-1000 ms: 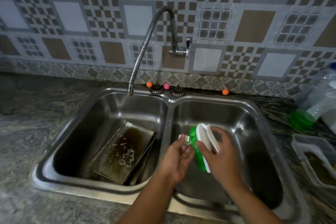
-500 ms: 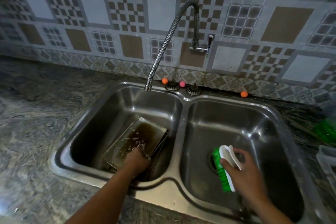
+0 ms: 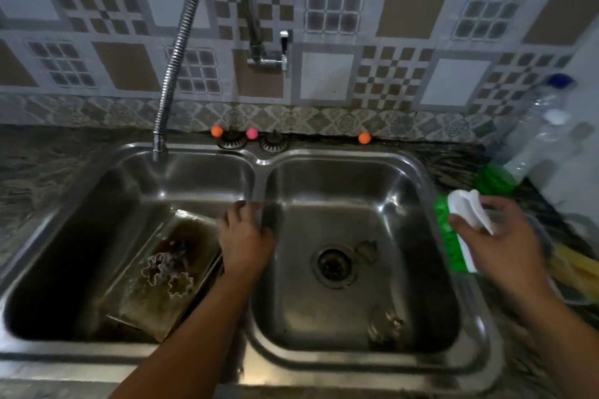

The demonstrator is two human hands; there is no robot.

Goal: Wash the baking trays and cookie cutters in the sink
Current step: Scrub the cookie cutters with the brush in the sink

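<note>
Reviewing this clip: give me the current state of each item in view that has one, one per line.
Flexible metal tap: no water visibly running.
Dirty metal baking tray: tilted in the left basin, greasy.
Metal cookie cutters: lying on the tray.
Right basin drain: uncovered.
Green-bristled white scrub brush: held over the sink's right rim.
Left hand: open, on the divider.
Right hand: gripping the brush.

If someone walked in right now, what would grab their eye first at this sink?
Probably the bright green scrub brush with its white handle, held in the right hand over the sink's right rim. Next, the grimy baking tray tilted in the left basin with cookie cutters lying on it, the left hand just beside it by the divider. Behind, a coiled flexible tap arches over the left basin.
</note>
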